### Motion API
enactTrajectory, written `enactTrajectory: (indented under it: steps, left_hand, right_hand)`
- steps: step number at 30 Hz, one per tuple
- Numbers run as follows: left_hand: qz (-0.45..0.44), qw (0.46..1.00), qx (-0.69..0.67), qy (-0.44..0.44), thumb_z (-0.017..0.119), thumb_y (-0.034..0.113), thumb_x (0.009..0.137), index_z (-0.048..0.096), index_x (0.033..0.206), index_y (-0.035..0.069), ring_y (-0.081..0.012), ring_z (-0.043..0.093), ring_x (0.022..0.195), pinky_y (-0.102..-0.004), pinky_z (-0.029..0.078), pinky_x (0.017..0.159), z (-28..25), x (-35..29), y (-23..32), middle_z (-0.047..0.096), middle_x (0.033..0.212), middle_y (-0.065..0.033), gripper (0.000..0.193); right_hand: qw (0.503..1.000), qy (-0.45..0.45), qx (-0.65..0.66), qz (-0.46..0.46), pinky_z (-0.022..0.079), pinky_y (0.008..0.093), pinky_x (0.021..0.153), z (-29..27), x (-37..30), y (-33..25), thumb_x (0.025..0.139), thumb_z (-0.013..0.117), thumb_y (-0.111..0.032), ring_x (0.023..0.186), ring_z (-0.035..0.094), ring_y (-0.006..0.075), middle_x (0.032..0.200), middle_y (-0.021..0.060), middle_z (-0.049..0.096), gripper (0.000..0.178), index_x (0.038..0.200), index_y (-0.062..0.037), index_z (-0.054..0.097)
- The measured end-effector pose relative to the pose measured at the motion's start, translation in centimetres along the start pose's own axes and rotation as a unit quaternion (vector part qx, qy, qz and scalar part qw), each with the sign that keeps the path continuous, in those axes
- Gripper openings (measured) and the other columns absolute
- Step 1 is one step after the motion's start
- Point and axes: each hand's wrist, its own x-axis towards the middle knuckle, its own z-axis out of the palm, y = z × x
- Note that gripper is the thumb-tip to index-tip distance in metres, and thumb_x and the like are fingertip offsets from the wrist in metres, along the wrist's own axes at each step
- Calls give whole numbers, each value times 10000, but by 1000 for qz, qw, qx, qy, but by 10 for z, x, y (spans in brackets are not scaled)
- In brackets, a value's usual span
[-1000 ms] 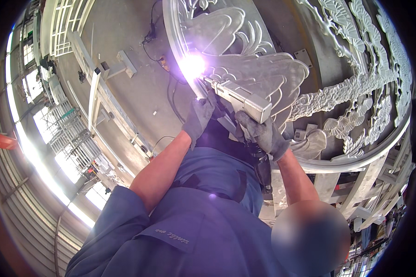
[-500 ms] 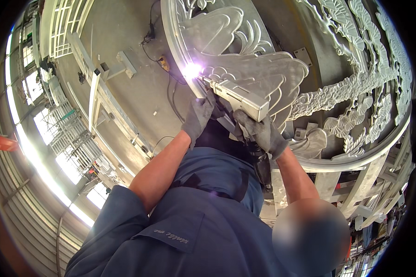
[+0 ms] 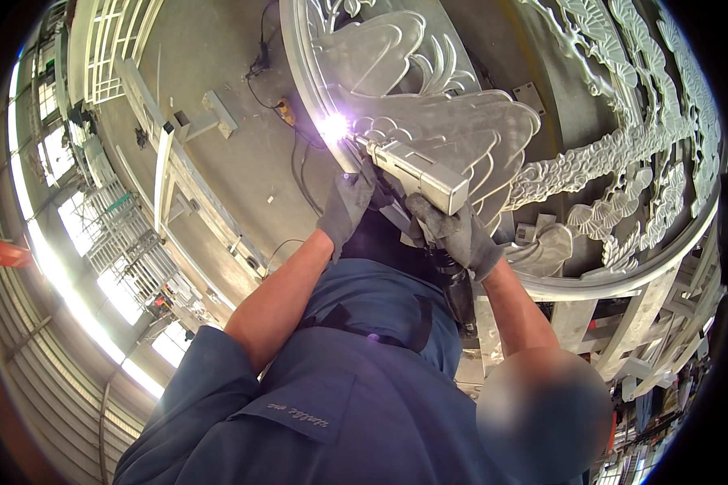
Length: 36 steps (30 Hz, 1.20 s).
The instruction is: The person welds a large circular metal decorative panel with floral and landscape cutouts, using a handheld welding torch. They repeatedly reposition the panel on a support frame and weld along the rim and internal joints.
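My right hand, in a grey work glove, is closed round the handle of a boxy silver handheld welding gun. A thick black cable sleeve hangs below that hand. The gun's nozzle points up-left at the curved rim of a large silver metal panel, where a bright white-violet glare hides the contact point. My left hand, also gloved, is closed at the rim just below the nozzle. Whether its fingers hold the rim or the gun's front is hidden. Wing-like relief lies beside the gun.
Cast branch and leaf ornament fills the panel's right side. Pale beams lie under its lower right rim. Long metal bars and a railing stand at left. A cable with a yellow connector lies on the floor.
The glare and the gun's tip have shifted very slightly left and down along the rim. Both hands keep their hold and look nearly still.
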Motion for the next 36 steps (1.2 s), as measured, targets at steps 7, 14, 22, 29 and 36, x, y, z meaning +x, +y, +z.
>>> enactTrajectory:
  steps: [7, 14, 22, 29, 36]
  left_hand:
    - [151, 965, 203, 64, 502, 199, 1064, 633, 1124, -19, -149, 653, 866, -324, 539, 765, 1, -4, -14, 673, 893, -81, 261]
    - [-26, 997, 48, -51, 575, 323, 1035, 696, 1097, -31, -211, 717, 884, -327, 567, 791, -10, -16, -36, 704, 871, -153, 379]
    - [163, 882, 100, -431, 610, 289, 1019, 505, 1409, -22, -246, 609, 1248, -359, 474, 1060, 29, -44, 10, 620, 1328, -156, 510]
    - [-21, 826, 105, -553, 798, 373, 863, 599, 1214, 28, -148, 635, 949, -311, 510, 850, 39, -52, 95, 665, 1060, -74, 532]
    - [37, 849, 131, -511, 801, 388, 837, 652, 1090, 47, -116, 629, 737, -307, 508, 676, -86, -20, 113, 670, 794, -35, 450]
  right_hand:
    - [998, 11, 24, 50, 551, 321, 673, 0, -4, 5, 1030, 589, -248, 850, 623, 153, 1011, 76, 634, 349, 1290, -16, 571]
    - [996, 50, -43, -54, 468, 275, 585, -2, -29, -8, 999, 625, -233, 658, 566, 100, 781, 17, 643, 266, 1152, -17, 653]
    - [939, 282, 45, -190, 459, 288, 526, -27, -60, -102, 990, 627, -270, 599, 600, 136, 711, 50, 648, 260, 983, -12, 665]
    - [850, 396, 69, -341, 458, 285, 526, 14, -76, -188, 979, 558, -555, 548, 560, 147, 666, 50, 593, 674, 1222, 70, 624]
    - [763, 503, 118, -389, 457, 262, 490, 108, -25, -242, 1022, 512, -533, 509, 553, 138, 669, 37, 593, 575, 1092, 20, 651]
